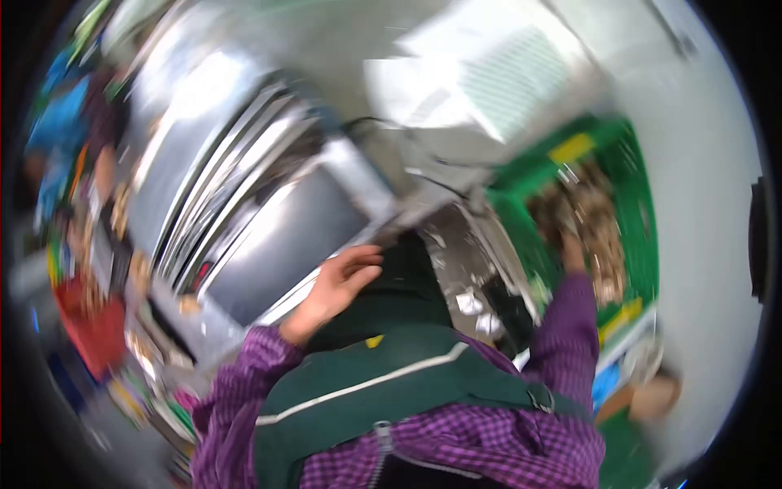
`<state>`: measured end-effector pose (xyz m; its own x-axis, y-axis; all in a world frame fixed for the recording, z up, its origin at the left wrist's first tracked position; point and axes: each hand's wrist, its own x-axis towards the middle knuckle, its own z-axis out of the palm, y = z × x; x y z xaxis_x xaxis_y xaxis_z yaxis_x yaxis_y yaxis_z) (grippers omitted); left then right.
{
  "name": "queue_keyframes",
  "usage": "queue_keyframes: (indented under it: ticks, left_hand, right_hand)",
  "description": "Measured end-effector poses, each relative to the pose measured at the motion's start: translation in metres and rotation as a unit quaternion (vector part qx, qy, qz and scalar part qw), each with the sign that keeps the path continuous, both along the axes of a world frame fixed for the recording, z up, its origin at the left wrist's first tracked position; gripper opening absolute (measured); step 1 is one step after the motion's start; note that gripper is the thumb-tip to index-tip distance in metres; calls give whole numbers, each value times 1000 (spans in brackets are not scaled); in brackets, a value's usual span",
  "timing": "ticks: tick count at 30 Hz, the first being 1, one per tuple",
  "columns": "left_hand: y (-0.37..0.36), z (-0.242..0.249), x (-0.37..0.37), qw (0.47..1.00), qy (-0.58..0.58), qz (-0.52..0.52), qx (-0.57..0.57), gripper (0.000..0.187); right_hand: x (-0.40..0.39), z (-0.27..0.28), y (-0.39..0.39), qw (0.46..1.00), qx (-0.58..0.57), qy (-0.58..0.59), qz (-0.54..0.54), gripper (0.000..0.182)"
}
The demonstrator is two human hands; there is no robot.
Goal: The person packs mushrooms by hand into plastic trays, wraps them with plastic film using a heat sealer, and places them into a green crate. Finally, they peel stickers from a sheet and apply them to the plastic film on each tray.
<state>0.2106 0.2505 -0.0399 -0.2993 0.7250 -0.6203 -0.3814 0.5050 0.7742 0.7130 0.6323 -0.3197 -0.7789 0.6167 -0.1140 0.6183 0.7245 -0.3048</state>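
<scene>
My left hand (330, 292) hovers in front of my body, beside the shiny metal surface (285, 240), its fingers slightly curved, the thumb apart and nothing visible in it. To the right, my right hand (573, 244) reaches down into a green plastic crate (645, 224). Inside that crate lies a heap of brown, lumpy items (604, 236), too blurred to name; clear plastic seems to glint over some of them. The fingers of my right hand are smeared by motion among these items, so their grip is hidden.
A red bin (91, 330) stands at the far left, near a person in blue (61, 130). White box-like equipment (513, 73) with a cable (440, 159) is ahead. White scraps (470, 304) lie on the floor between the metal table and the crate.
</scene>
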Motion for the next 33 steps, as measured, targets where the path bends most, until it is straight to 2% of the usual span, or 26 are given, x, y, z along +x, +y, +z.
queue_keyframes:
  ticks: [1,2,4,5,7,8,10,12,13,14,16,17,18,20,22,23,24,25,26,30,33]
  left_hand:
    - [-10,-6,-2,999,42,5,34,34]
    - [-20,1,-6,997,37,39,50,34]
    - [-49,7,-19,993,32,101,44,31]
    - [-68,11,-26,985,39,159,47,31]
    - [-104,6,-45,963,61,259,46,28]
    - [-125,12,-55,948,79,304,41,26]
    - [-173,17,-79,909,151,389,7,24]
    - [-224,8,-98,839,174,516,-2,24]
    - [-258,7,-111,798,181,574,41,23]
    - [-289,-8,-124,754,251,607,-1,22]
    - [-343,-20,-149,687,319,651,-45,23]
    - [-396,-34,-172,663,381,623,-166,30]
    - [-416,-40,-183,669,328,641,-188,34]
    - [-459,-78,-210,661,350,628,-217,35]
    - [-487,-104,-233,713,275,599,-241,34]
    - [-495,-99,-241,770,210,548,-250,32]
    - [-499,-100,-244,773,207,547,-247,32]
    - [-502,-101,-246,807,180,514,-228,30]
    - [-504,-101,-247,838,154,480,-208,29]
    - [-516,-105,-236,850,147,468,-190,25]
    - [-516,-105,-226,850,159,463,-196,21]
  right_hand:
    - [-17,31,-1,991,-22,-117,-59,29]
    - [-25,49,7,990,-13,-79,-116,29]
    - [-85,93,17,944,-24,131,-301,29]
    - [-124,122,17,927,-10,202,-314,30]
    - [-265,204,-28,836,-120,354,-401,29]
    - [-324,247,-58,845,-131,359,-373,29]
    - [-435,303,-135,865,-196,393,-244,27]
    - [-514,324,-221,879,-305,353,-105,25]
    - [-549,350,-288,872,-377,313,7,24]
    - [-573,353,-341,817,-494,276,113,25]
    - [-606,351,-446,724,-644,113,220,35]
    - [-625,322,-533,682,-672,69,281,48]
    - [-635,307,-568,716,-635,8,289,64]
    - [-659,264,-622,790,-533,37,301,74]
    - [-684,226,-655,844,-467,46,260,79]
    - [-694,212,-666,848,-463,44,256,79]
    - [-704,206,-675,871,-433,35,230,79]
    - [-709,200,-680,892,-402,27,204,79]
    - [-711,195,-681,894,-398,26,203,79]
    - [-714,201,-679,908,-363,-16,209,76]
    - [-705,196,-668,932,-284,37,221,70]
